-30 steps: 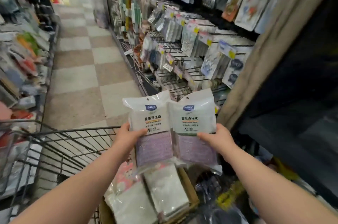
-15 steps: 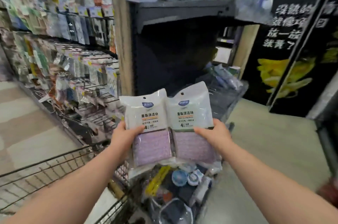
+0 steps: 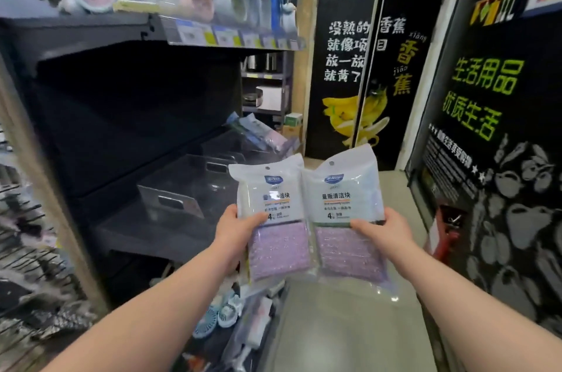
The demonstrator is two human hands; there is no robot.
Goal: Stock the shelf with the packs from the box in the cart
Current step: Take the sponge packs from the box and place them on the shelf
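Observation:
Two clear packs of purple cleaning pads with white label tops are held side by side in front of me. My left hand (image 3: 235, 227) grips the left pack (image 3: 272, 219) at its left edge. My right hand (image 3: 384, 230) grips the right pack (image 3: 346, 213) at its right edge. Both packs are upright, to the right of a dark shelf (image 3: 152, 232) that carries clear plastic bins (image 3: 182, 189). The cart and its box are out of view.
An upper shelf (image 3: 91, 28) holds alarm clocks and price tags. More packs lie in the far bin (image 3: 258, 131). Small fans and bagged goods (image 3: 222, 317) sit low by the shelf foot. Black poster walls (image 3: 486, 128) stand to the right over pale floor.
The view has swung right, away from the cart and the hook racks, to face the dark shelf. Both hands keep the same hold on the two packs.

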